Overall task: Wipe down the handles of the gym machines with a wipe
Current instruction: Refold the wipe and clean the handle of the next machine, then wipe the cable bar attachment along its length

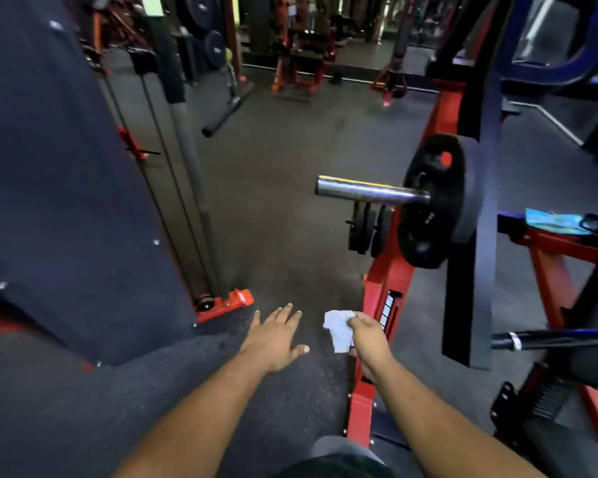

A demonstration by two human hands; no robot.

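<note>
My right hand (368, 341) pinches a crumpled white wipe (339, 329) low in the middle of the view, above the dark floor and beside the red frame (387, 284) of a plate-loaded machine. My left hand (277, 334) is stretched out flat with its fingers spread, empty, just left of the wipe. A black handle (553, 338) with a chrome ring sticks out at the lower right. A chrome bar sleeve (370, 191) juts left from a black weight plate (432, 201) on the machine.
A tall dark cable tower (66, 174) with a red foot (228, 303) fills the left. Small plates (363, 231) hang on the red frame. A blue packet (554, 220) lies on a ledge at right. More red machines and plates stand at the back; open floor lies between.
</note>
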